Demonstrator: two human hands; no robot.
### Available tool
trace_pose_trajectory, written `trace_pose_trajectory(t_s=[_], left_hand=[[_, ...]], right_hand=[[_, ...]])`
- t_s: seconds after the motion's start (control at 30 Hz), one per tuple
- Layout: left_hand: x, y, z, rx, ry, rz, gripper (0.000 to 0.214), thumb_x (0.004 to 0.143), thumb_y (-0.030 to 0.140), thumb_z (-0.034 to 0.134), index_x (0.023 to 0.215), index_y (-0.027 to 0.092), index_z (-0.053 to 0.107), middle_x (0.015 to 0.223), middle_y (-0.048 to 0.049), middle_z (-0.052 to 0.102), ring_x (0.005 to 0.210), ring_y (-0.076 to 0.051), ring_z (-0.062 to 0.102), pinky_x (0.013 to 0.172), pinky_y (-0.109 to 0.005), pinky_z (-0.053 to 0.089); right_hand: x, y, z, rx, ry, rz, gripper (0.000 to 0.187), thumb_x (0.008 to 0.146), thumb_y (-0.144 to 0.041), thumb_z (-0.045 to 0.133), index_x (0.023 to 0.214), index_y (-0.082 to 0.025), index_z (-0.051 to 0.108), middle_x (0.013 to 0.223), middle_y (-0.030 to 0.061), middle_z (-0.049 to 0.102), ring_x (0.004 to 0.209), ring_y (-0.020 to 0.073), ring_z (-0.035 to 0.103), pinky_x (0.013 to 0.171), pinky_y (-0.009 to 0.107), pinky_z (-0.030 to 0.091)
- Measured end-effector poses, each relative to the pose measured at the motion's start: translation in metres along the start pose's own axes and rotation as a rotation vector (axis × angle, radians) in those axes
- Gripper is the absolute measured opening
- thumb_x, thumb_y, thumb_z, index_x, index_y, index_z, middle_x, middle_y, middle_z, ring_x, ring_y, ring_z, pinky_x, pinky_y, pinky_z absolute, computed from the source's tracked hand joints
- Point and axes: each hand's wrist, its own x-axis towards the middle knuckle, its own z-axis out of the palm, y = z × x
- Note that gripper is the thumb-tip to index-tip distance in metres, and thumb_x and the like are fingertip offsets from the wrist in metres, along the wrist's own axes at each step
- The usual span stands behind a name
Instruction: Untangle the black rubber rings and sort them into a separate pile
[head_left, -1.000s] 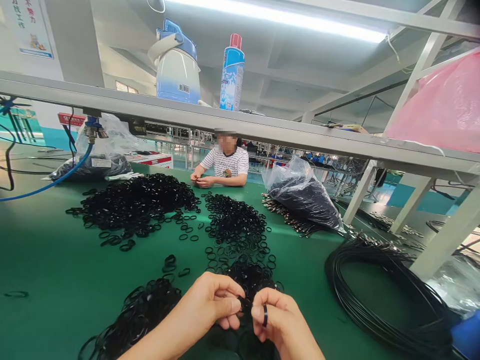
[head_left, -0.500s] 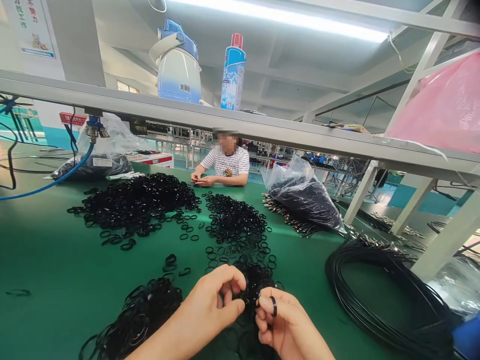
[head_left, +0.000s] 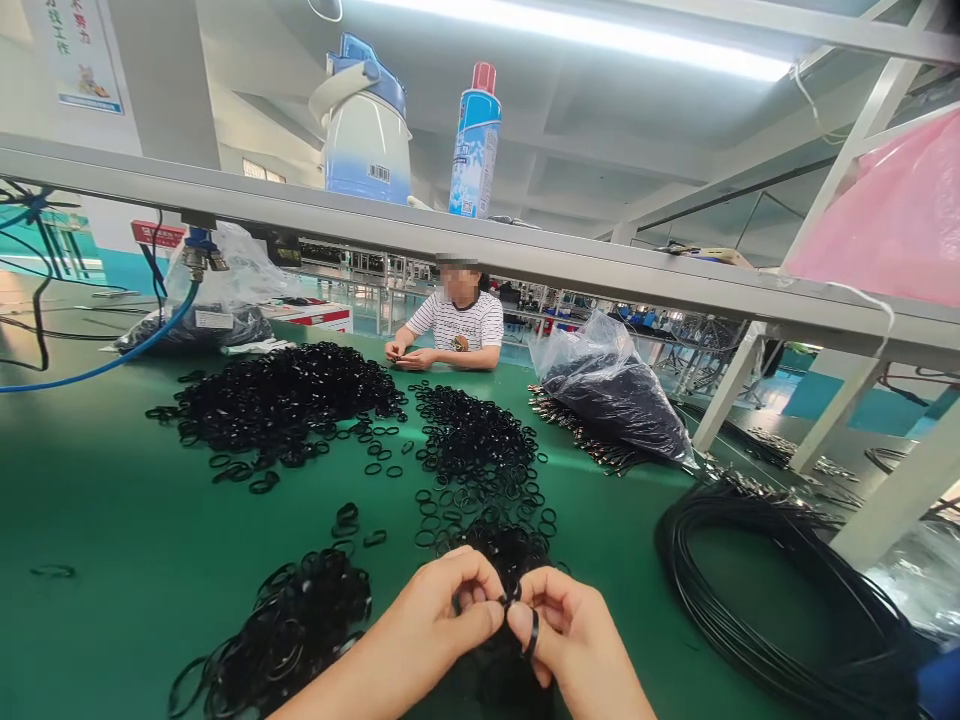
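My left hand (head_left: 431,635) and my right hand (head_left: 577,635) meet fingertip to fingertip in the front middle of the table. Both are closed in a pinch on a small black ring (head_left: 512,597), mostly hidden by the fingers. Another black ring (head_left: 533,634) hangs around my right thumb. Just behind the fingertips lies a pile of black rings (head_left: 506,545). Left of my left hand is a heap of larger black bands (head_left: 300,620).
Farther back on the green table (head_left: 127,510) lie a large pile of black rings (head_left: 285,395) and a smaller pile (head_left: 472,430). A coil of black cable (head_left: 675,560) is at right, near a plastic bag (head_left: 615,395). A shelf (head_left: 450,232) crosses above; a person (head_left: 461,325) sits opposite.
My hands have come together, left fingertips now touching the ring at my right fingertips. The view has shifted slightly.
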Motion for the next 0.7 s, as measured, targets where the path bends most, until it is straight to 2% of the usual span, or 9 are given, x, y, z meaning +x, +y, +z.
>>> trace_pose_trajectory(t_s=[0.13,0.23,0.3,0.4,0.47,0.53,0.63,0.7], left_hand=[[0.004,-0.008,-0.014,0.003,0.056,-0.045,0.008,0.08,0.024,0.044,0.072,0.021,0.045,0.063,0.0069,0.04,0.062,-0.012,0.038,0.056,-0.022,0.03],[0.01,-0.018,-0.027,0.143,0.158,-0.037,0.01,0.079,0.025,0.041,0.07,0.021,0.042,0.066,0.0059,0.041,0.064,-0.013,0.04,0.057,-0.022,0.031],[0.013,-0.025,-0.032,0.265,0.161,-0.017,0.009,0.079,0.026,0.043,0.072,0.021,0.047,0.071,0.0041,0.046,0.067,-0.014,0.044,0.06,-0.023,0.034],[0.014,-0.029,-0.031,0.379,0.078,-0.006,0.005,0.075,0.024,0.049,0.078,0.021,0.053,0.073,0.0028,0.055,0.07,-0.016,0.051,0.062,-0.024,0.036],[0.012,-0.027,-0.029,0.392,0.048,0.0,0.011,0.075,0.021,0.051,0.086,0.023,0.053,0.075,0.0033,0.059,0.073,-0.016,0.054,0.064,-0.024,0.037],[0.009,-0.024,-0.029,0.42,0.043,0.022,0.014,0.077,0.02,0.049,0.089,0.024,0.054,0.081,0.0031,0.061,0.078,-0.016,0.055,0.066,-0.025,0.038],[0.007,-0.02,-0.034,0.521,0.033,0.072,0.013,0.08,0.019,0.047,0.081,0.024,0.059,0.083,0.0023,0.062,0.082,-0.017,0.055,0.071,-0.026,0.038],[0.006,-0.021,-0.042,0.557,0.021,0.095,0.012,0.078,0.017,0.05,0.076,0.023,0.06,0.086,0.0018,0.061,0.086,-0.017,0.054,0.076,-0.026,0.038]], right_hand=[[0.001,0.0,-0.012,-0.24,0.198,-0.071,0.02,0.075,-0.036,0.058,0.07,-0.019,0.05,0.058,-0.0056,0.041,0.049,0.0083,0.036,0.043,0.019,0.028],[0.0,-0.003,-0.023,-0.493,0.34,-0.096,0.01,0.078,-0.025,0.051,0.069,-0.021,0.049,0.063,-0.0038,0.043,0.056,0.0115,0.04,0.049,0.021,0.031],[0.0,-0.002,-0.027,-0.617,0.314,-0.132,0.012,0.077,-0.014,0.045,0.07,-0.022,0.052,0.065,-0.0022,0.048,0.059,0.0134,0.045,0.053,0.023,0.035],[-0.001,0.0,-0.025,-0.762,0.21,-0.273,0.034,0.073,-0.001,0.035,0.082,-0.022,0.06,0.084,0.0033,0.061,0.077,0.018,0.056,0.068,0.029,0.041],[-0.003,0.0,-0.02,-0.883,0.185,-0.383,0.043,0.07,0.003,0.033,0.087,-0.023,0.062,0.099,0.0054,0.063,0.096,0.0222,0.054,0.08,0.035,0.04],[-0.005,-0.002,-0.015,-0.994,0.198,-0.488,0.044,0.069,0.005,0.034,0.085,-0.024,0.063,0.106,0.005,0.062,0.11,0.0253,0.046,0.087,0.04,0.035],[-0.008,-0.008,-0.006,-1.056,0.125,-0.579,0.046,0.065,0.007,0.037,0.086,-0.025,0.063,0.112,0.0029,0.06,0.113,0.0245,0.042,0.09,0.04,0.032],[-0.01,-0.006,0.002,-1.046,-0.013,-0.559,0.043,0.065,0.005,0.044,0.088,-0.026,0.063,0.108,0.001,0.06,0.106,0.0218,0.047,0.086,0.035,0.034]])
